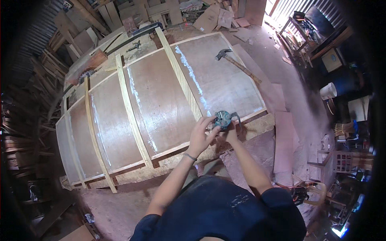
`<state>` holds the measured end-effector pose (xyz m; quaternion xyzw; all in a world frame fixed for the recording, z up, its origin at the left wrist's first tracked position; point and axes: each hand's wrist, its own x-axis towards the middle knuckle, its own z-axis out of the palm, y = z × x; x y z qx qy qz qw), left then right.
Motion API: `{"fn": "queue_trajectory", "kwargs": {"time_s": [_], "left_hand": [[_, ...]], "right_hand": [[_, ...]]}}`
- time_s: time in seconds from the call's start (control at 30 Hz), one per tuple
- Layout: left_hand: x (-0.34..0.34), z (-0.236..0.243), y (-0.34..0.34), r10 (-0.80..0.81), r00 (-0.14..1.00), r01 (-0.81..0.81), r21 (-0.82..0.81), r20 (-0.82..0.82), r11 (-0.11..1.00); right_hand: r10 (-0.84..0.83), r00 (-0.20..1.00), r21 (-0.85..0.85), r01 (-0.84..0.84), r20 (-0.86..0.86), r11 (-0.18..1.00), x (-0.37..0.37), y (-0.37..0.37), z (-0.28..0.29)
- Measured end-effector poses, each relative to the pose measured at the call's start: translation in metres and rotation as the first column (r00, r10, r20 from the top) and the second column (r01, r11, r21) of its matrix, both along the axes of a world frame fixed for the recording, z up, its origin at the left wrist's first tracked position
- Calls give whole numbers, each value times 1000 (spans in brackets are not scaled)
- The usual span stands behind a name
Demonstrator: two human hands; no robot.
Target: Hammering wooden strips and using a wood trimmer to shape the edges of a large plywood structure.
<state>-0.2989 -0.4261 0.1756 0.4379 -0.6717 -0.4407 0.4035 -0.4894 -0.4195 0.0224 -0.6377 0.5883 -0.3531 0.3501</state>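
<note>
At the panel's (163,92) near edge, the left hand (202,134) grasps the green power tool (222,119); the right hand (231,134) seemingly supports it below — apparently a handling step, calling for steady support.

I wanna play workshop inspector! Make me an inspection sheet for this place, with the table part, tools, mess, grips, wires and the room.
Surface: big brown panel with white streaks, raised above the floor.
Job's things: pale wooden strips across the panel; hammer at its right end; teal tool in hand, exact kind unclear.
Clutter: scrap wood heaped at the left.
Grips: left grip has thumb and fingers on the tool; right grip is at its underside, fingers mostly hidden.
Cables: dark loop beside the tool; cord or strap, can't tell.
Surroundings: corrugated wall; white bucket at the right.
</note>
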Motion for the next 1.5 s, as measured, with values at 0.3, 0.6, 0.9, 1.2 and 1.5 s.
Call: {"fn": "queue_trajectory", "kwargs": {"time_s": [0.3,0.6,0.9,1.2,1.5], "left_hand": [[-17,45,-26,-227,955,256,-144,188,956],[-125,29,-101,-262,875,396,-290,407,871],[-191,-69,-185,-441,230,792,96,868,602],[-180,-147,-167,-223,183,912,-81,957,403],[-113,-116,-134,-261,447,755,-205,855,623]], "right_hand": [[-243,962,-85,234,-122,968,2,24,21],[-567,495,231,583,659,779,7,-20,0],[29,873,544,-329,486,772,-90,-45,63],[-292,924,-46,290,-247,956,-226,-200,16],[82,751,387,241,-655,890,-182,-250,60]]}}
